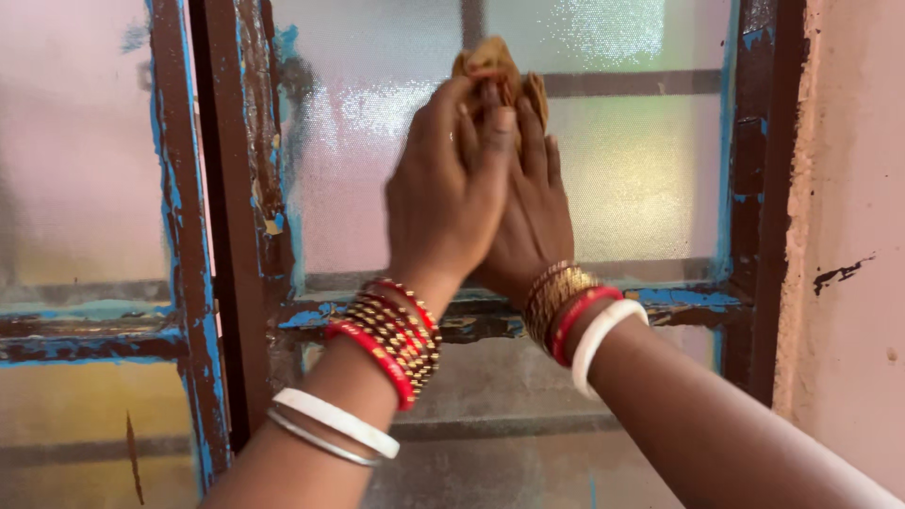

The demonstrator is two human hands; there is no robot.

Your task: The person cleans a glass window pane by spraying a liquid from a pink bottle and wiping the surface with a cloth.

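Your two forearms rise from the bottom edge toward the window, nearest to you. On the left wrist sit white bangles [335, 422] and, above them, a stack of red and gold bangles [391, 337]. Your left hand [443, 198] lies over the back of your right hand [528, 217], both pressed flat toward the frosted glass pane [641, 170]. The fingers [471, 123] of the left hand lie close together, pointing up, their tips on a crumpled brownish cloth [495, 61] held against the upper part of the pane. The right hand's fingers [535, 132] also lie side by side, reaching up to the cloth's lower edge; how far they curl round it you cannot tell, as the left hand covers them. The right wrist carries gold, red and white bangles [575, 316].

Far left, another frosted pane [75, 141] sits beside a dark brown window frame [222, 236] with flaking blue paint. A horizontal bar [688, 300] of the frame crosses behind your wrists. On the right stands a pinkish plaster wall [848, 207] with a dark chipped patch.
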